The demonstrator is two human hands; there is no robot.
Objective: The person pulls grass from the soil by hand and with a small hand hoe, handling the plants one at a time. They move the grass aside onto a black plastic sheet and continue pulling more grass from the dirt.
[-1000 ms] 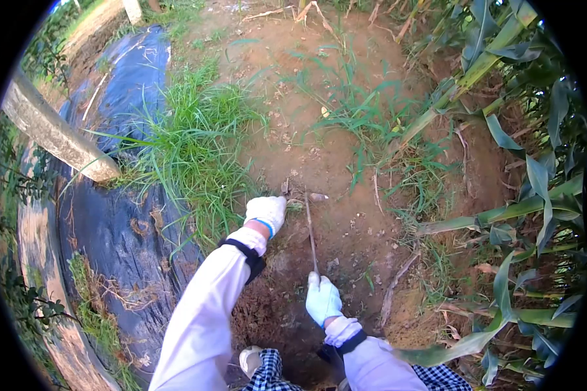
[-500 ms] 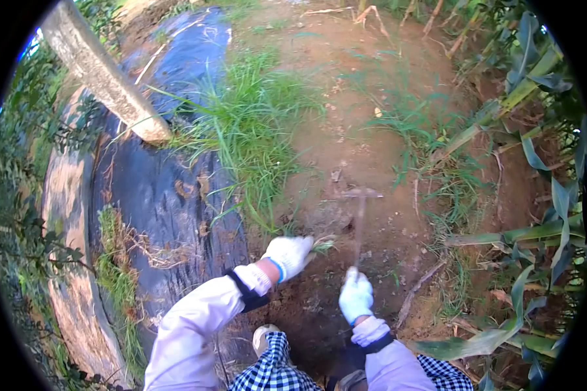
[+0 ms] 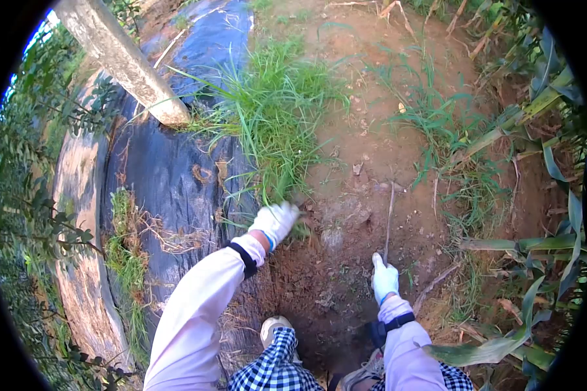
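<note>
Left hand: the white-gloved left hand (image 3: 275, 220) is closed on the base of a tall green grass clump (image 3: 274, 124).
Right hand: the white-gloved right hand (image 3: 384, 277) is clamped on a thin long-handled hoe (image 3: 389, 218), its head set in the bare brown soil (image 3: 359, 150).
Beside: 1 black plastic sheet (image 3: 163, 176).

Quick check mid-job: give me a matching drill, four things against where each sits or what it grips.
Things
1. left white-gloved hand
2. right white-gloved hand
3. black plastic ground sheet
4. grey concrete post

Places or states
A. leaning in at upper left
B. closed on the thin-handled digging tool
C. lying left of the bare soil
D. gripping the base of the tall green grass clump

Pairs: 1-D, 2-B, 3-C, 4-A
</note>
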